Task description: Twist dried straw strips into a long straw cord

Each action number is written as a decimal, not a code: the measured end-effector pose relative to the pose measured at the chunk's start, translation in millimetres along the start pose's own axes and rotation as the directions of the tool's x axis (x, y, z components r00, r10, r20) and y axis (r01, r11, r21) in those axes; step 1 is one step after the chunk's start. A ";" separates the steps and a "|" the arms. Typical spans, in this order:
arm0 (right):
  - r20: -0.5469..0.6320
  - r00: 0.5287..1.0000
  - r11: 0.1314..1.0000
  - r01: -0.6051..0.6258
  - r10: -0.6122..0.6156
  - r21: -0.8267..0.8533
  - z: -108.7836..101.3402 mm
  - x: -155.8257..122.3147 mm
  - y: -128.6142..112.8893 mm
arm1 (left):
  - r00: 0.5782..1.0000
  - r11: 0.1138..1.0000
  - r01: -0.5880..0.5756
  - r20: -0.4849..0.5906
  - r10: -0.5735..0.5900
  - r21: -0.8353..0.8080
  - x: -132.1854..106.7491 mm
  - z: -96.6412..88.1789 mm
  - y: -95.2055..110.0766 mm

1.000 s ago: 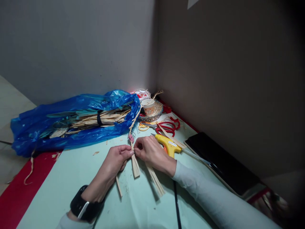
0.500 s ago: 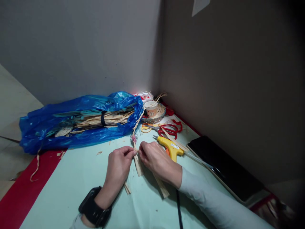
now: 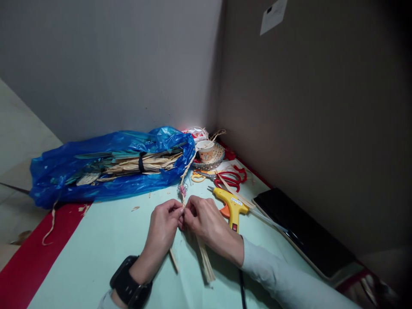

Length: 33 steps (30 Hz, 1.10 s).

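My left hand (image 3: 162, 229) and my right hand (image 3: 206, 225) meet fingertip to fingertip on a pale green table (image 3: 96, 253). Both pinch flat tan straw strips (image 3: 204, 262) at the lower end of a plaited straw cord (image 3: 186, 171). The cord runs away from me toward the back corner, with a small pink clip (image 3: 183, 189) on it just beyond my fingers. Loose strip ends trail out below my palms toward me. A black watch (image 3: 130, 285) is on my left wrist.
A yellow glue gun (image 3: 230, 204) lies just right of my right hand, its black cord running toward me. Red-handled scissors (image 3: 230, 178), a paper cup (image 3: 205, 150) on a woven mat, a blue plastic bag of straw (image 3: 106, 167) and a dark tablet (image 3: 302, 229) surround the spot.
My hands have drawn closer together on the strips. The loose strip ends have shifted under my palms. The view has tipped up a little.
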State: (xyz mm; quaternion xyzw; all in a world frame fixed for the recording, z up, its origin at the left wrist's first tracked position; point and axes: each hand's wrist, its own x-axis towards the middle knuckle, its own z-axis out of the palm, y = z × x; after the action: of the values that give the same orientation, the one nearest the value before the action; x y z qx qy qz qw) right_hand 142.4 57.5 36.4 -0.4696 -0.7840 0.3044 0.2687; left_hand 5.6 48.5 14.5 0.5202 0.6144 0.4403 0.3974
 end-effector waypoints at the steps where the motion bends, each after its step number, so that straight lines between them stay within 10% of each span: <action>1: -0.005 1.000 1.000 0.000 0.000 -0.002 1.1 0.0 -0.3 | 1.000 1.000 0.005 0.001 -0.005 -0.031 -0.3 0.0 0.6; 14: 0.047 0.986 0.851 0.161 -0.159 -0.500 6.7 -9.6 -9.2 | 0.990 0.941 0.137 0.025 -0.135 -0.310 -3.7 -8.3 7.9; 24: -0.013 0.995 0.988 0.095 -0.097 -0.119 -20.3 8.1 4.3 | 0.965 0.854 0.261 0.152 -0.215 -0.449 -1.5 -8.6 6.7; 33: 0.295 0.955 0.964 -0.063 -0.017 0.260 -2.6 21.2 19.6 | 0.968 0.890 0.247 0.138 -0.210 -0.383 -4.4 -8.4 12.8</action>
State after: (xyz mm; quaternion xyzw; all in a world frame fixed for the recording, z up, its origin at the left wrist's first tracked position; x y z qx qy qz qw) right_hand 146.7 84.5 26.7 -0.3879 -0.7615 0.4767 0.2059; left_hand 2.0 44.0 29.4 0.3727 0.5502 0.4814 0.5716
